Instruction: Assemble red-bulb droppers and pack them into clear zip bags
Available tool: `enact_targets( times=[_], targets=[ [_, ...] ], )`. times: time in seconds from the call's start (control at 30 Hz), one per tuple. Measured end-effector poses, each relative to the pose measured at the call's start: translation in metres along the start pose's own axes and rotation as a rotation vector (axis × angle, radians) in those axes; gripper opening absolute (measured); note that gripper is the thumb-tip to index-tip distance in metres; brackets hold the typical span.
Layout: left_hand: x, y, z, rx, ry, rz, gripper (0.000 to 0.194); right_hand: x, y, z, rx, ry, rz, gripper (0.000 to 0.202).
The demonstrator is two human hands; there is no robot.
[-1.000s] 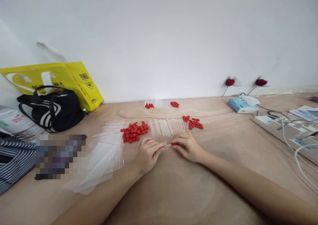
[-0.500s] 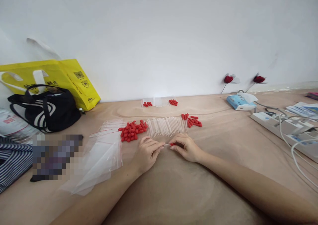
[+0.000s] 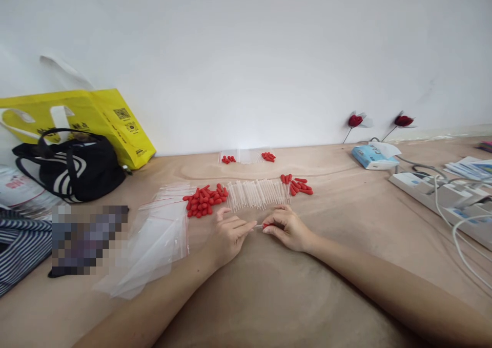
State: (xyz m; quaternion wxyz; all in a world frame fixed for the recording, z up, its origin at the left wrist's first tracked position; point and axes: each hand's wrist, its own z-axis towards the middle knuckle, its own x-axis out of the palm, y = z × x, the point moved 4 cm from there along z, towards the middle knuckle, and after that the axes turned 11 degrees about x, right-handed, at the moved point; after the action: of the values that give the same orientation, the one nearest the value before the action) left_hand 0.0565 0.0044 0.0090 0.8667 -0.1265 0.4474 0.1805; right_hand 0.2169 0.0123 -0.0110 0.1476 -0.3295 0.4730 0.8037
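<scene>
Between finger and thumb, my left hand (image 3: 229, 236) pinches one end of a thin whitish stick (image 3: 259, 226). My right hand (image 3: 289, 230) pinches a small red piece (image 3: 265, 225) at the stick's other end; fingers cover most of it, and whether the stick is inside it I cannot tell. Just beyond my hands lies a row of whitish sticks (image 3: 257, 194). Left of that row is a heap of smooth, teardrop-shaped red pieces (image 3: 203, 200), and at its right end a smaller group of slimmer red pieces (image 3: 302, 186).
Clear zip bags (image 3: 154, 240) lie left of my left forearm. A clear bag (image 3: 246, 156) with red pieces on it rests near the wall. A black bag (image 3: 92, 171) and a yellow bag (image 3: 115, 117) stand at left. At right are a tissue pack (image 3: 371, 157) and a power strip (image 3: 415, 186) with cables.
Both hands stay nearly in place, still pinching the stick and the red piece. My left fingertips sit slightly further right, and the view has shifted a little.
</scene>
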Motion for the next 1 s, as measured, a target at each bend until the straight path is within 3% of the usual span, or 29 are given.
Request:
enact_targets(
  times=[0.4, 1.0],
  targets=[
    [0.000, -0.007, -0.001, 0.093, 0.045, 0.107, 0.025, -0.001, 0.008, -0.005, -0.130, -0.060, -0.174, 0.011],
    [0.005, -0.008, -0.002, 0.094, -0.017, 0.045, 0.023, 0.004, 0.018, -0.003, -0.286, -0.047, -0.268, 0.015]
  ],
)
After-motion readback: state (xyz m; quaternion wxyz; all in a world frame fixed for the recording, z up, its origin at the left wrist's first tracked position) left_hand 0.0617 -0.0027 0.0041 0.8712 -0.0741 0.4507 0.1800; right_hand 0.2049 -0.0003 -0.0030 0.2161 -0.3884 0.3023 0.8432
